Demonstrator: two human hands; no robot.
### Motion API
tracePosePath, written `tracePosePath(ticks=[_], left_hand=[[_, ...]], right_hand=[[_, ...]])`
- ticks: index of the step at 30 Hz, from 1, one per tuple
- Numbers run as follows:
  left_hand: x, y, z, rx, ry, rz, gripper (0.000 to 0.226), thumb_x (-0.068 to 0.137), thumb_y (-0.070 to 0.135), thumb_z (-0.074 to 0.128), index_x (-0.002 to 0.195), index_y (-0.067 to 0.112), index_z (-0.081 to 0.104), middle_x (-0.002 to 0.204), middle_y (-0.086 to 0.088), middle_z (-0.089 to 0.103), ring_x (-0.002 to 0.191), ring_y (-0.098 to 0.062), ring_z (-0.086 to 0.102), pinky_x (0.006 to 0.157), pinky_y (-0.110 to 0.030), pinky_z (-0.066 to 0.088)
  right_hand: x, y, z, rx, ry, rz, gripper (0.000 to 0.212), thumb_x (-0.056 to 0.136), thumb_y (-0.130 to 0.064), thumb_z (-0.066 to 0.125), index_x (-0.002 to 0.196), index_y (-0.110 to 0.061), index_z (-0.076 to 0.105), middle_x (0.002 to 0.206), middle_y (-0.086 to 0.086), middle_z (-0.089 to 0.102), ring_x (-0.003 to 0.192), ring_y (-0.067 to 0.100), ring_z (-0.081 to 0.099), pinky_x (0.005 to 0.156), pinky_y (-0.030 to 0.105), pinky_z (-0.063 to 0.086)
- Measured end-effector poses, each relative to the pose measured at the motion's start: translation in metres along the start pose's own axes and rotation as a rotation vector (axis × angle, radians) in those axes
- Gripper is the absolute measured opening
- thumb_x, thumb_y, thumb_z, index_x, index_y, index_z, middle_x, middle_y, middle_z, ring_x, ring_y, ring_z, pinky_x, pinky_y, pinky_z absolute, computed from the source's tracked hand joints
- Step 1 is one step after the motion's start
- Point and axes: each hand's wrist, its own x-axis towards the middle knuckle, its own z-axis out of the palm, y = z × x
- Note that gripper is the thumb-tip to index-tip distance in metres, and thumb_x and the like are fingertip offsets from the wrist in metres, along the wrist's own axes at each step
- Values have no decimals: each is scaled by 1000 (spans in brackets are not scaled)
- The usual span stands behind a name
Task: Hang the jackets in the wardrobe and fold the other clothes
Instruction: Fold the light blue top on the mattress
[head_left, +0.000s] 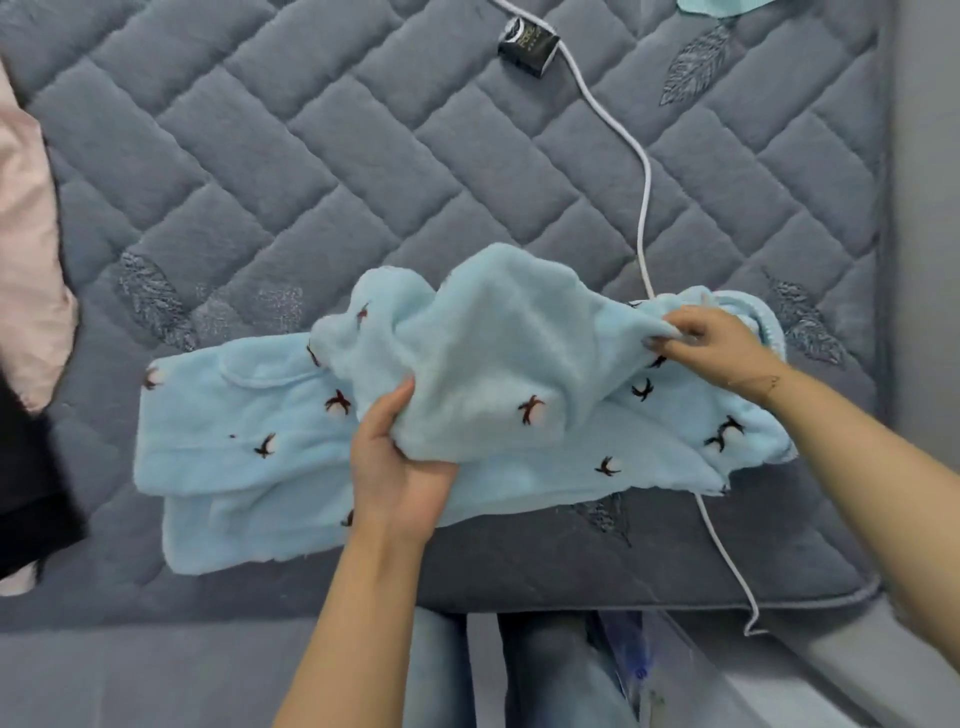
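We observe a light blue fleece garment (249, 431) patterned with small dark brown motifs. It lies spread across the near part of a grey quilted mattress cover (311, 171), close to the near edge. One portion of the fabric is raised and bunched above the flat portion, with the plain inner face turned upward.

The left hand (397, 467) grips the lower edge of the raised portion: the thumb lies on top of the fabric and the fingers curl beneath it. The right hand (722, 345) pinches the far right end of the raised portion between the thumb and curled fingertips, near a ribbed cuff or hem of the same blue colour. Both hands therefore hold the garment, with the bunched section spanning between them.

A white cable (645, 208) runs from the far edge of the bed, passes under the garment beside the right hand, and emerges over the near edge. A small black box (527, 47) lies against the cable near the far edge. A pale pink fabric (26, 234) and a black fabric (31, 478) lie at the left border. A second light blue item (719, 5) shows at the top border. Blue jeans (545, 675) are visible below the mattress edge.
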Motion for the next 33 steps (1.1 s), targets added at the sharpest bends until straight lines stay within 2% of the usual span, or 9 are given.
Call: tracePosePath(ticks=[5,8,12,16,19,22,25,30,33], left_hand=[[-30,-19,-51,-44,40,145,46,100,9,40,146,13,44,148,-10,48,138,-29,43,118,-44,26],[-26,-16,-57,-131,-20,202,47,96,13,47,143,9,47,149,-13,45,140,-32,40,118,-45,26],[-9,3,-35,-192,-103,378,58,90,30,58,143,8,48,150,-16,44,138,-35,41,116,-50,28],[-4,24,-33,-221,-112,490,52,91,17,61,140,3,49,143,-19,50,136,-36,44,113,-53,34],[-5,22,-56,-240,121,442,48,93,11,60,140,8,51,136,-14,59,129,-33,53,112,-51,36],[-1,8,-80,-115,473,372,40,98,15,56,137,12,55,134,-9,61,127,-26,55,111,-43,39],[0,4,-103,-13,570,379,40,99,16,55,138,15,53,135,-5,61,125,-19,57,107,-35,45],[-6,-3,-101,180,691,422,36,97,5,56,131,16,51,124,-4,64,113,-18,62,86,-30,54],[-12,-11,-85,465,998,665,68,89,2,67,144,13,30,138,-7,43,114,-17,53,91,-31,50]], right_hand=[[4,18,-4,34,-54,68,21,95,-13,60,78,-1,59,72,18,55,75,24,48,67,35,37],[15,20,-2,-110,-105,60,10,95,-18,57,98,-12,63,97,17,64,97,30,55,90,45,43],[25,18,2,-248,-131,50,31,96,-28,54,126,-24,61,125,9,63,120,34,48,107,45,30],[32,11,4,-202,-81,28,31,95,-40,57,110,-15,68,101,9,68,102,30,57,93,43,39],[36,2,7,-335,15,20,32,93,-43,58,99,-12,66,94,14,67,96,36,57,84,37,31],[30,-14,16,-459,175,-26,41,90,-26,64,125,-6,59,120,21,55,113,40,49,94,44,33],[3,-48,43,-327,313,-314,50,88,-17,62,135,-2,53,136,22,49,124,41,46,103,49,34],[-42,-84,137,-551,-2,-542,72,92,-52,49,154,-22,26,162,9,18,149,33,14,118,58,6],[-43,-71,168,-647,-11,-443,71,97,-13,50,156,-24,12,163,4,6,150,32,5,117,57,-3]])
